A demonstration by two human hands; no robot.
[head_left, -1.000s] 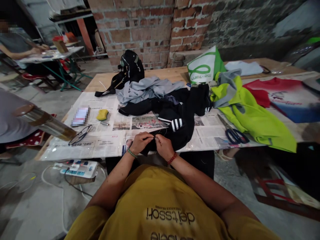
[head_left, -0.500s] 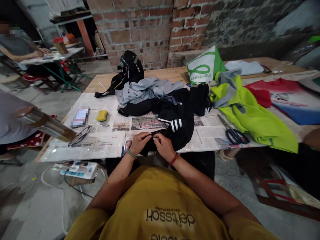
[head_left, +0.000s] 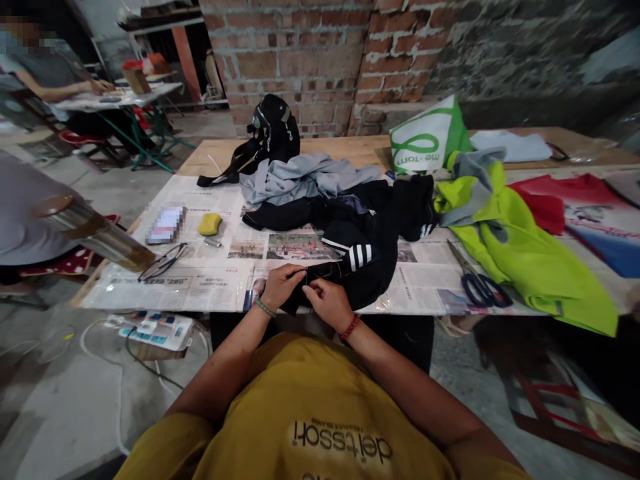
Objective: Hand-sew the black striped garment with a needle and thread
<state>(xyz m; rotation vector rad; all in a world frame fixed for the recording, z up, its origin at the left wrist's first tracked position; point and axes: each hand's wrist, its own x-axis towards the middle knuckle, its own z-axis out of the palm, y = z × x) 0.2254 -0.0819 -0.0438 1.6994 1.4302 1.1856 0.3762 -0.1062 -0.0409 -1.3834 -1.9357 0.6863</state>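
Note:
A black garment with white stripes (head_left: 373,283) lies bunched at the table's front edge, partly hanging over it. My left hand (head_left: 281,291) pinches the garment's edge between thumb and fingers. Close by on the right, my right hand (head_left: 331,305) is closed, thumb against the fingers, over the same cloth. A thin pale line shows between the two hands, too fine to name. Whatever the right fingertips hold is too small to make out. Behind the black cloth lies a crumpled grey garment (head_left: 305,179).
Scissors (head_left: 480,287) lie right, by a yellow-green garment (head_left: 535,247). Leftward are eyeglasses (head_left: 163,263), a phone (head_left: 167,223), a sponge (head_left: 209,224) and a tilted metal flask (head_left: 95,233). A black bag (head_left: 277,130) and green-white bag (head_left: 425,140) stand behind. A person sits at another table.
My right hand has moved slightly down and away from my left hand, which keeps its pinch on the garment. The whole view has shifted a little.

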